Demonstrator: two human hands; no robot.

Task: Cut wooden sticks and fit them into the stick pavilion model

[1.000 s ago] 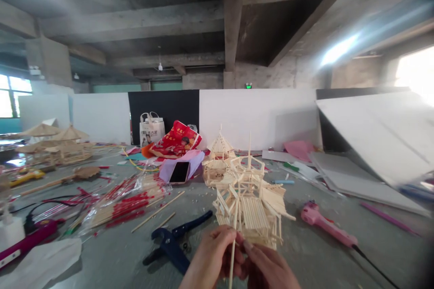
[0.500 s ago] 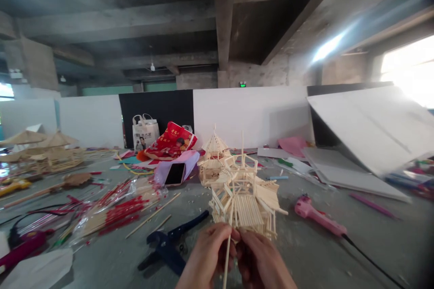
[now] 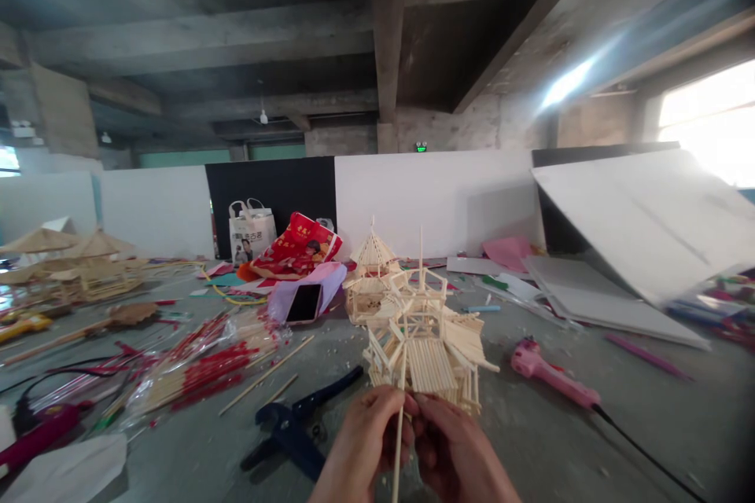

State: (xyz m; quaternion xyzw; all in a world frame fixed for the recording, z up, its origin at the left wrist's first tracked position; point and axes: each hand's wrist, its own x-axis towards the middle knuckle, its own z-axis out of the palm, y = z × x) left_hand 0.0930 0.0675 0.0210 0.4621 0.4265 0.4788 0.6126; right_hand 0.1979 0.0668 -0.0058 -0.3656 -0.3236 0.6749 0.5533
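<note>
One thin stick (image 3: 398, 440) sits pinched in the left hand (image 3: 366, 428), the right hand (image 3: 457, 440) beside it, its hold hidden, before the tabletop model (image 3: 428, 354), whose rear tower (image 3: 373, 251) seems roofed while the front upper frame (image 3: 445, 288) looks still uncovered.

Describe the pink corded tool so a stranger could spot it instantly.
On the grey table, a pale stick model stands beyond the right hand. Right of that model lies the pink tool. Its black cord sets it apart from the slim purple stick farther right.
</note>
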